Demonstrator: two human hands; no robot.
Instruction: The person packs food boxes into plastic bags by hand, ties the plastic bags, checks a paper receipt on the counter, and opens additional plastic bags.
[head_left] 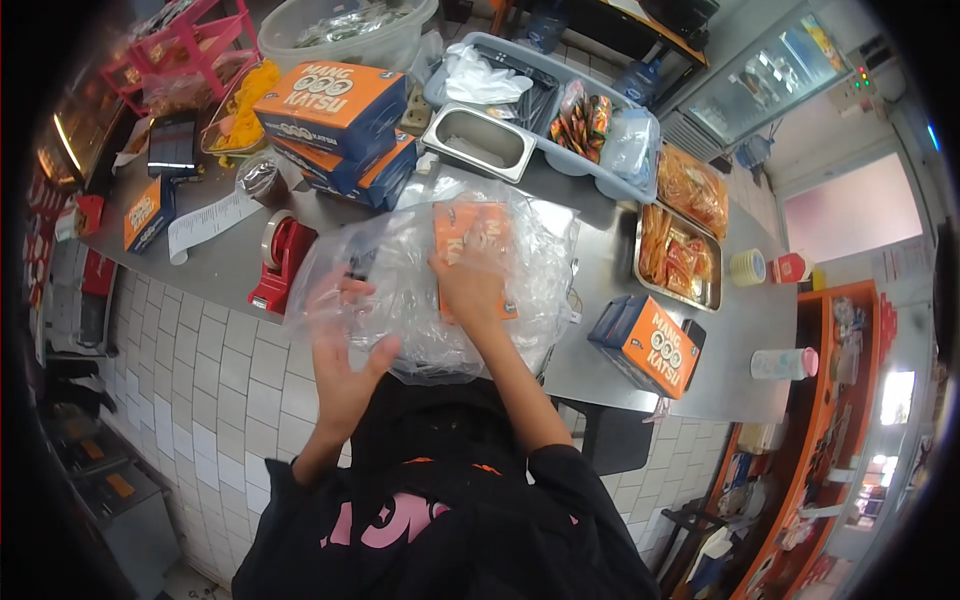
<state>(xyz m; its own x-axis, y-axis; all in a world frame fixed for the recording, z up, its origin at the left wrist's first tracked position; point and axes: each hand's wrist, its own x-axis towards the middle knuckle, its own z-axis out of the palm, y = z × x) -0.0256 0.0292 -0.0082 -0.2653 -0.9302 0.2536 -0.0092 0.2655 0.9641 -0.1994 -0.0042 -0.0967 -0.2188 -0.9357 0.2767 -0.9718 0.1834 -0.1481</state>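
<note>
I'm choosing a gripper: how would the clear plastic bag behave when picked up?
The clear plastic bag would probably flop and crumple, given its wrinkles and loose edges. Its glossy sheen suggests it may slip. The thin, see-through film looks light, though the orange box under the right hand could add weight.

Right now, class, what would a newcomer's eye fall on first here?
The right hand rests on an orange box amid clear plastic, centre frame. Stacked orange-and-blue boxes stand behind, to the left. A red tape dispenser sits left of the plastic.
</note>
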